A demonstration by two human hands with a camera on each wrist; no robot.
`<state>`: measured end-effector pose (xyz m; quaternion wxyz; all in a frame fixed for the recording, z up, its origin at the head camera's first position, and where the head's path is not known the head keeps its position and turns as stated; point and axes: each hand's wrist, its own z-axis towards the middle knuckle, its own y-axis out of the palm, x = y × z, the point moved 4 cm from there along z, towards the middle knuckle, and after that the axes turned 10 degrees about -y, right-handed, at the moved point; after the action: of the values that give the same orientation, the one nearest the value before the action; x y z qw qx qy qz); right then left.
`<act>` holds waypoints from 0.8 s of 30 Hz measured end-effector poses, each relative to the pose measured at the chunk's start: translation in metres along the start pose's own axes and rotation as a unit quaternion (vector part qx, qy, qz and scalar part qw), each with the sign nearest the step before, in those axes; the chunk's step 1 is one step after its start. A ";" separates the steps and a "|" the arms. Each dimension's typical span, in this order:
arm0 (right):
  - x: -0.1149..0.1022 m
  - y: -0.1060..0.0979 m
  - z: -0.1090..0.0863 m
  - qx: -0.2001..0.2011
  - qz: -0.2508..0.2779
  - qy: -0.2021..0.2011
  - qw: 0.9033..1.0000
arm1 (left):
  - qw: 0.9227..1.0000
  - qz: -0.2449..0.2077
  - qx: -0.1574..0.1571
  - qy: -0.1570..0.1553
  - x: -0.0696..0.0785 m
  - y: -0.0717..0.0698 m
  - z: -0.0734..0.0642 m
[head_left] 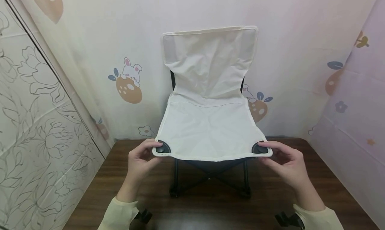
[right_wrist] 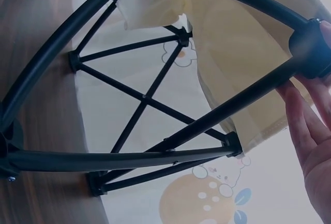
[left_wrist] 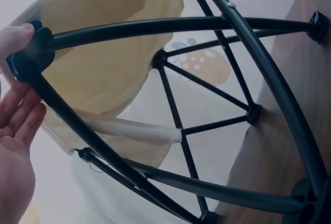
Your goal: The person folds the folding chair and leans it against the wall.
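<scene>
A folding chair with a cream fabric seat and back (head_left: 210, 129) stands unfolded, facing me. My left hand (head_left: 141, 159) pinches its front left seat corner, where a dark corner patch (head_left: 163, 147) shows. At the front right corner my right hand (head_left: 287, 161) pinches the matching patch (head_left: 260, 148) the same way. Under the seat, crossed black tubes (head_left: 210, 174) run down to feet on the table. In the left wrist view, fingers lie against the black corner joint (left_wrist: 33, 53); the right wrist view shows the other joint (right_wrist: 310, 50) touched by fingertips.
The chair stands on a dark brown wooden tabletop (head_left: 120, 176). Behind it hangs a pale curtain (head_left: 90, 56) printed with rabbits and flowers. A white panel with flower line drawings (head_left: 39, 123) is at the left, and another pale curtain (head_left: 355, 123) borders the right.
</scene>
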<state>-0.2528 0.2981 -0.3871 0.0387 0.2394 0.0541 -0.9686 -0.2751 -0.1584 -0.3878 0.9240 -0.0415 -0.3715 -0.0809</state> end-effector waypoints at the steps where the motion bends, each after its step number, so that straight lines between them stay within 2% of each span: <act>1: 0.000 0.000 0.000 0.001 -0.003 0.000 1.000 | 1.000 -0.002 0.001 -0.003 0.000 0.000 0.000; 8: 0.001 0.002 -0.001 0.011 -0.012 0.006 1.000 | 1.000 -0.001 0.006 -0.016 0.000 0.001 0.000; 18: -0.002 0.005 0.000 0.013 -0.016 0.023 1.000 | 1.000 -0.018 0.001 -0.010 0.000 0.004 0.002; 24: -0.005 0.006 0.003 0.003 -0.049 0.051 0.997 | 1.000 -0.014 0.005 -0.019 -0.001 0.005 0.002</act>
<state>-0.2486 0.2917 -0.3826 -0.0126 0.2858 0.0646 -0.9560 -0.2767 -0.1530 -0.3869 0.9157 -0.0330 -0.3900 -0.0912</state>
